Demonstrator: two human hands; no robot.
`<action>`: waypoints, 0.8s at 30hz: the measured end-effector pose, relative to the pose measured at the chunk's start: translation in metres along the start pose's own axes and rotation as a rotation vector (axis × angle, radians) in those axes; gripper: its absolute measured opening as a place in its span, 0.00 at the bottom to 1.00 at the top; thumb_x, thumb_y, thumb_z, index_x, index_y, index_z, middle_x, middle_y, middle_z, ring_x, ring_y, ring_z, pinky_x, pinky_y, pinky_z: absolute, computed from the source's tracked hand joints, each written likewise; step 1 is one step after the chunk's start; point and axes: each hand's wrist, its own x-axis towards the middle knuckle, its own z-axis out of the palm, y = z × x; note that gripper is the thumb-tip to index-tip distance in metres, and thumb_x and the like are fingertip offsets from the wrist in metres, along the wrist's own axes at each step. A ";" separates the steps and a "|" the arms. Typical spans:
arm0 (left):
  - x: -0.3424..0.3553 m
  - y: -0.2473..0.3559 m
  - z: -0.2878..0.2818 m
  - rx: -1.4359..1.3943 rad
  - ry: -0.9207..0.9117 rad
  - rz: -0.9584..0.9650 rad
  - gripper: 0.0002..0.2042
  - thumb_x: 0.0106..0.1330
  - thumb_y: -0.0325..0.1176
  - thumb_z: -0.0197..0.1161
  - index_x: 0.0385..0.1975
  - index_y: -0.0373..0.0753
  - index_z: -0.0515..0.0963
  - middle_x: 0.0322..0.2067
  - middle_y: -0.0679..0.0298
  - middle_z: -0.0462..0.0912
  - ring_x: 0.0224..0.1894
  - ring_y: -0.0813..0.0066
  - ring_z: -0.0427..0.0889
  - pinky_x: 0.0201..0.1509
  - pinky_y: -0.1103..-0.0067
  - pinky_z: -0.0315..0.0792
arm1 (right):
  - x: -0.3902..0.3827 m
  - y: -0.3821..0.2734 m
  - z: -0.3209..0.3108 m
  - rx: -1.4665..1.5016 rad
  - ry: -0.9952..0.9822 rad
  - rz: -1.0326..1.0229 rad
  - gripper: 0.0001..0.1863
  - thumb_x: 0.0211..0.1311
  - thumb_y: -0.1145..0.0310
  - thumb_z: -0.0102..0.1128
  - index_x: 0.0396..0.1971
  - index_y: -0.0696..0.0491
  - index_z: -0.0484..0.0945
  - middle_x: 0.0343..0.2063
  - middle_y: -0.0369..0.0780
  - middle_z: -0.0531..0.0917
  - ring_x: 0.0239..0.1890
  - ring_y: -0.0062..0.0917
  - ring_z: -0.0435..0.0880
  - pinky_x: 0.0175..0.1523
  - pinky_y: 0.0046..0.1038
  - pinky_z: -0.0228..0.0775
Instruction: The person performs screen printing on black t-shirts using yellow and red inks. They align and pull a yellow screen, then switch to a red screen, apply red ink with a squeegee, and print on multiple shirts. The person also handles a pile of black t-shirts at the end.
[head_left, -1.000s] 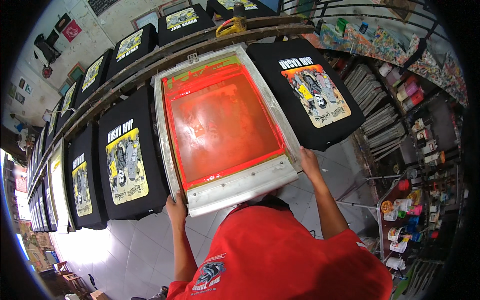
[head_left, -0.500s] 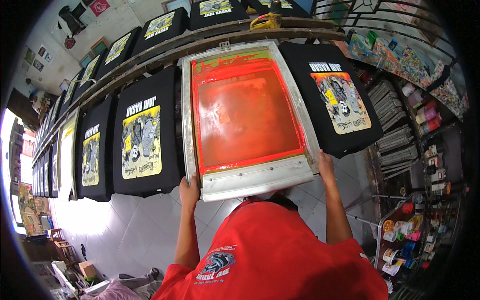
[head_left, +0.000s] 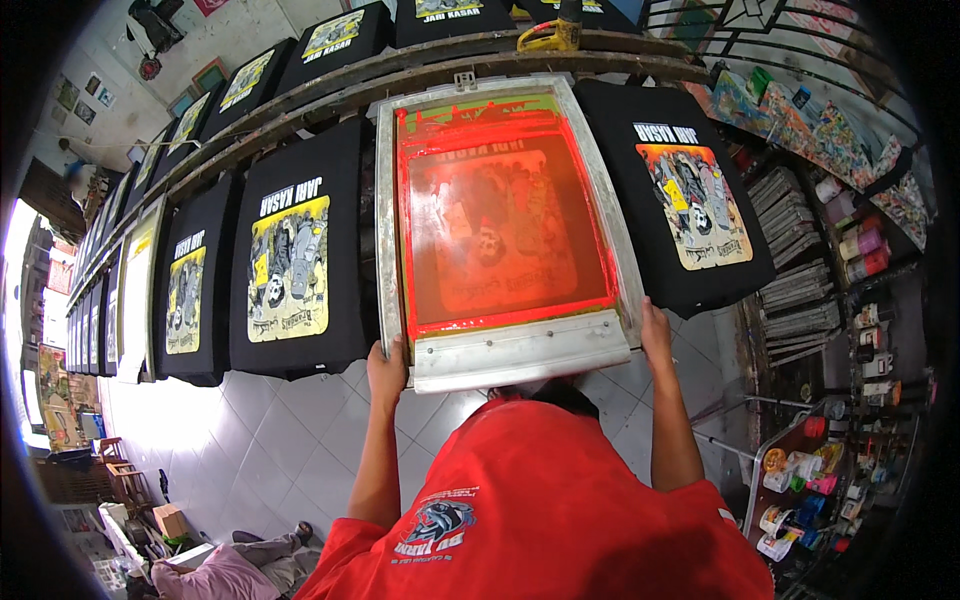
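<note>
In front of me a screen printing frame lies over a black shirt, its metal edges smeared with paint. Bright red ink rings its mesh, and a print shows dimly through it. A pale metal strip with rivets spans the near end. My left hand grips the near left corner, thumb on top. At the near right corner, my right hand is closed around the edge; its underside fingers are hidden. Beside the frame, one black shirt with a colour print lies to the right, another black shirt to the left.
More printed black shirts line both sides of a long wooden rail. A yellow heat gun rests on it. Stacked frames and shelves of paint pots stand right. A person lies on the floor, lower left.
Seen through the mesh, the shirt print has become clearer, as the frame appears to have come down onto the shirt. Both hands keep their grip. The whole view has shifted slightly.
</note>
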 end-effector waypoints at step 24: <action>-0.012 -0.025 0.004 -0.325 0.055 -0.076 0.17 0.72 0.42 0.52 0.36 0.31 0.76 0.29 0.69 0.75 0.32 0.82 0.69 0.37 0.82 0.66 | -0.054 -0.088 -0.030 -0.486 -0.467 -0.854 0.29 0.40 0.67 0.69 0.49 0.53 0.76 0.52 0.42 0.76 0.57 0.36 0.72 0.62 0.39 0.63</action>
